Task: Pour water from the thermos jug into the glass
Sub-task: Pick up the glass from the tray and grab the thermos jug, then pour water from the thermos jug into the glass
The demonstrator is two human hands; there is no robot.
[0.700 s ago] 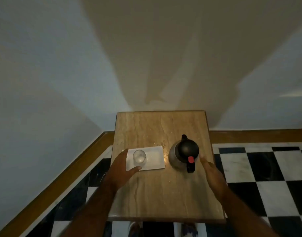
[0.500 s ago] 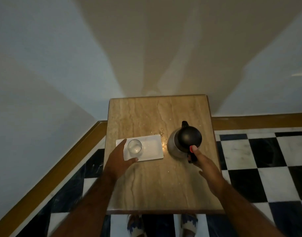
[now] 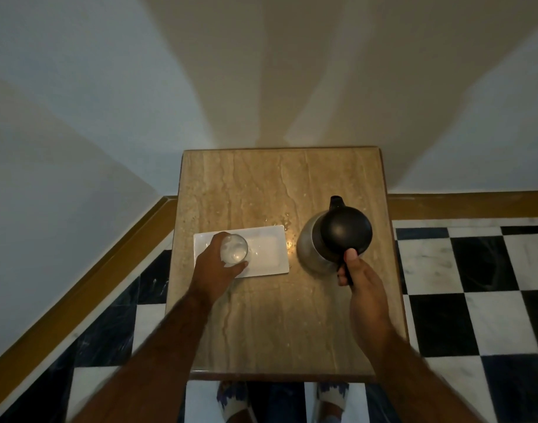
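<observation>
A clear glass (image 3: pixel 234 249) stands on the left part of a white rectangular tray (image 3: pixel 267 251). My left hand (image 3: pixel 214 270) is wrapped around the glass from the near left side. The thermos jug (image 3: pixel 334 235), steel body with a black lid and spout pointing away from me, stands upright on the table to the right of the tray. My right hand (image 3: pixel 360 277) grips its black handle at the near side, thumb resting on top of the handle.
The small stone-topped table (image 3: pixel 276 325) stands against a white wall in a corner. Water drops lie on the tabletop between tray and jug. A black-and-white chequered floor (image 3: pixel 475 285) surrounds it, and my feet show below the near edge.
My left hand has closed around the glass. My right hand has reached the jug's handle and closed on it, covering the red button.
</observation>
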